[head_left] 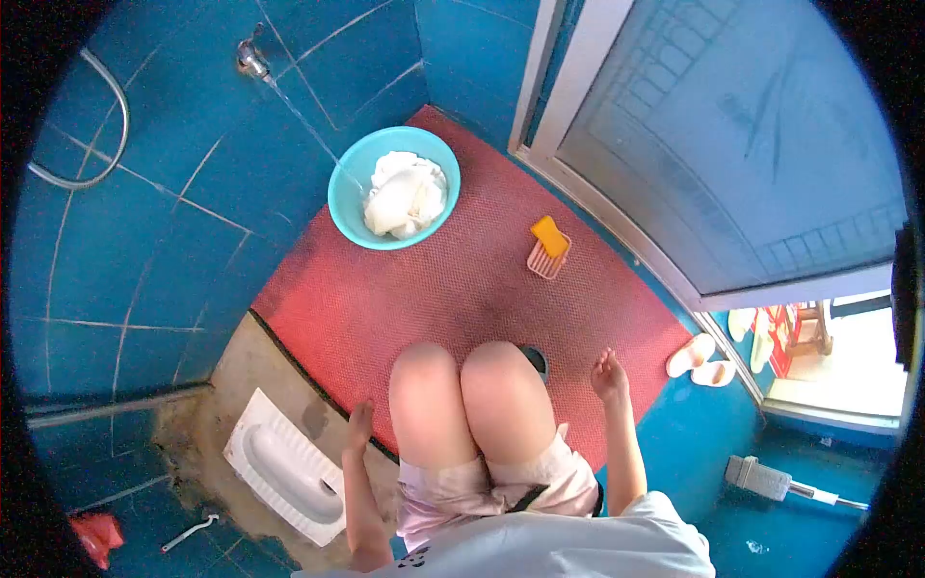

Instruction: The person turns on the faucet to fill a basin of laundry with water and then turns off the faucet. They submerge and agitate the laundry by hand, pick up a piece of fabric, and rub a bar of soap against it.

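My left hand (360,424) hangs beside my left knee, near the edge of the red mat (501,308). Its fingers look stretched out, with nothing in them. On the other side, my right hand (609,376) is raised to the right of my knees, its fingers loosely bent and apart, holding nothing. A light blue basin (349,226) stands on the mat ahead, apart from both hands. White cloth (405,196) lies bunched inside it. Water runs into the basin from a metal tap (252,64) on the tiled wall.
A yellow soap bar (549,235) rests on a pink slotted soap dish (548,266). A squat toilet (289,472) is at the left. Pale slippers (691,356) lie by the open doorway on the right, under a framed door (732,144). A brush (761,478) is at lower right.
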Demonstrator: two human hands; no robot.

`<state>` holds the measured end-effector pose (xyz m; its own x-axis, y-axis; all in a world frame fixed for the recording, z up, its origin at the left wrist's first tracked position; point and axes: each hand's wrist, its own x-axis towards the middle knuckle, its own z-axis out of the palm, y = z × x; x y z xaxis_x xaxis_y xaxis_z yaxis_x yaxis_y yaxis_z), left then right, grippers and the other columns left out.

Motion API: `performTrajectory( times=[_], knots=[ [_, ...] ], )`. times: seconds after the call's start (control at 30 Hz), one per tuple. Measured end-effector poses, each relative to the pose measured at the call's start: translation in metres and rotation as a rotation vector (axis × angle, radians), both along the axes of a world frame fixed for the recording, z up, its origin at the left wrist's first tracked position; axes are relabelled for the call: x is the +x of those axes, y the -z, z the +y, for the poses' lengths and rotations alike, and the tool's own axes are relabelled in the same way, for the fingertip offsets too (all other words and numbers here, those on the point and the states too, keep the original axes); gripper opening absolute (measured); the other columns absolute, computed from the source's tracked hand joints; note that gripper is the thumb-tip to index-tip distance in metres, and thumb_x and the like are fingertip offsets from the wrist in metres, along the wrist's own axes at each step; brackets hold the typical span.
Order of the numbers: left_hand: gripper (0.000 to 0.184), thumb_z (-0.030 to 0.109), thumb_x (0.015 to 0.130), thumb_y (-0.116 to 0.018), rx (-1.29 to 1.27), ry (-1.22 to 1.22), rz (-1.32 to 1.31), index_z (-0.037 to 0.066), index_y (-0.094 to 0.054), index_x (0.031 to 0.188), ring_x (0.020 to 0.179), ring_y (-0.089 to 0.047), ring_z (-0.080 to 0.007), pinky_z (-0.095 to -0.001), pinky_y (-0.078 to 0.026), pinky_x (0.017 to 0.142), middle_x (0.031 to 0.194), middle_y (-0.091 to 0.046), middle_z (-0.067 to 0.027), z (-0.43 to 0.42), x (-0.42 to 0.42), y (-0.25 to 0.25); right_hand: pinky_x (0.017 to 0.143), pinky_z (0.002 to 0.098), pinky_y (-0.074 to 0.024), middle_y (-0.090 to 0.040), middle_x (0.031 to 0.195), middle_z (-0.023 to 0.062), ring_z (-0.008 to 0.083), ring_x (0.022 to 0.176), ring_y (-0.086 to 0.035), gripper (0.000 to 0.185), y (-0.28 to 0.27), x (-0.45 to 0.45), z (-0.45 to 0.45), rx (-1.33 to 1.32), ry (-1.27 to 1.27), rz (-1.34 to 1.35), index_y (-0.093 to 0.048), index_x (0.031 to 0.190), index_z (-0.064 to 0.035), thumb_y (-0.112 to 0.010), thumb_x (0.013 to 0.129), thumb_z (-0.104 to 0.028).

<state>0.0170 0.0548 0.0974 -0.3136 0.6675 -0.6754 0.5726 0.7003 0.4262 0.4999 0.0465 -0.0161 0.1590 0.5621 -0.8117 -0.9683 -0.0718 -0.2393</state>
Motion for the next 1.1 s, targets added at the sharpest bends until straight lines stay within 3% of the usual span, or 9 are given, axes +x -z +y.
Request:
performTrajectory(
  times=[0.07,0.17,0.23,0.4,0.5,0.6,0.7,0.93,1.1],
  knots=[
    [0.042,0.029,0.087,-0.043,0.265,-0.007,-0.153,-0.003,-0.045,0.115,0.108,-0.047,-0.0269,-0.0321,-0.033,0.092,0.112,-0.052,-0.0187,-0.039,-0.033,0.07,0.051,0.0228,-0.0481,-0.058,0.07,-0.0014,0.0125,0.059,-0.056,0.012,0.0,0.0,0.0,-0.006,0.021,-0.015,-0.055,0.09,-0.0123,-0.048,0.086,-0.021],
    [0.039,0.024,0.086,-0.046,0.38,0.005,-0.069,-0.002,-0.045,0.115,0.108,-0.047,-0.0287,-0.0323,-0.035,0.09,0.113,-0.051,-0.0201,-0.018,-0.019,0.036,0.052,0.0221,-0.048,-0.06,0.073,-0.0005,0.0117,0.061,-0.057,0.01,-0.008,-0.022,0.026,0.006,-0.086,-0.071,-0.054,0.09,-0.0121,-0.049,0.086,-0.019],
    [0.036,0.02,0.085,-0.046,0.478,0.088,0.009,-0.002,-0.047,0.113,0.106,-0.048,-0.0304,-0.0329,-0.037,0.089,0.112,-0.05,-0.0219,0.0,-0.019,0.019,0.052,0.0207,-0.0476,-0.061,0.076,0.0004,0.0111,0.062,-0.058,0.009,-0.043,-0.051,0.047,0.204,-0.238,0.02,-0.055,0.087,-0.0109,-0.05,0.085,-0.018],
    [0.031,0.017,0.085,-0.046,0.72,0.054,0.045,-0.003,-0.049,0.109,0.103,-0.05,-0.0303,-0.0327,-0.036,0.089,0.108,-0.053,-0.0217,0.014,0.017,-0.05,0.052,0.0186,-0.0442,-0.057,0.07,-0.0003,0.0085,0.06,-0.054,0.011,-0.08,-0.112,0.083,0.317,-0.403,-0.158,-0.053,0.083,-0.0114,-0.057,0.082,-0.022],
    [0.031,0.014,0.084,-0.047,0.849,0.084,0.003,-0.003,-0.048,0.11,0.102,-0.051,-0.0301,-0.0329,-0.036,0.089,0.107,-0.052,-0.0217,-0.002,0.027,-0.068,0.053,0.0201,-0.044,-0.056,0.068,-0.0001,0.0096,0.06,-0.053,0.015,-0.098,-0.117,0.094,0.241,-0.444,-0.207,-0.052,0.085,-0.0119,-0.056,0.081,-0.026],
    [0.03,0.012,0.083,-0.048,0.811,0.017,0.015,-0.003,-0.049,0.109,0.103,-0.05,-0.0294,-0.0332,-0.037,0.088,0.108,-0.052,-0.0213,-0.023,0.028,-0.074,0.054,0.0221,-0.0437,-0.057,0.069,0.0007,0.0111,0.061,-0.053,0.017,-0.114,-0.121,0.098,0.242,-0.268,-0.183,-0.051,0.088,-0.0114,-0.054,0.082,-0.026],
    [0.03,0.01,0.083,-0.048,0.832,0.024,0.089,-0.003,-0.048,0.11,0.104,-0.049,-0.0289,-0.033,-0.036,0.089,0.109,-0.052,-0.0209,-0.038,0.023,-0.072,0.056,0.0223,-0.0404,-0.056,0.076,0.0015,0.0116,0.063,-0.05,0.017,-0.125,-0.12,0.099,0.303,-0.33,-0.228,-0.048,0.093,-0.0116,-0.051,0.083,-0.025],
    [0.032,0.004,0.082,-0.047,0.893,-0.14,-0.1,-0.002,-0.045,0.113,0.105,-0.048,-0.0237,-0.031,-0.037,0.088,0.111,-0.051,-0.016,-0.035,0.02,-0.072,0.068,0.0285,-0.045,-0.058,0.091,0.0108,0.0197,0.075,-0.056,0.03,-0.098,-0.142,0.112,0.339,-0.645,-0.176,-0.046,0.107,-0.0072,-0.049,0.084,-0.025],
    [0.036,0.005,0.084,-0.046,1.228,-0.414,-0.339,0.0,-0.038,0.119,0.106,-0.046,-0.02,-0.0308,-0.035,0.09,0.115,-0.047,-0.0137,-0.005,0.066,-0.113,0.076,0.0327,-0.045,-0.053,0.104,0.0153,0.0245,0.089,-0.054,0.04,-0.061,-0.188,0.188,0.325,-0.836,-0.165,-0.036,0.117,-0.0074,-0.049,0.083,-0.024]
  ],
)
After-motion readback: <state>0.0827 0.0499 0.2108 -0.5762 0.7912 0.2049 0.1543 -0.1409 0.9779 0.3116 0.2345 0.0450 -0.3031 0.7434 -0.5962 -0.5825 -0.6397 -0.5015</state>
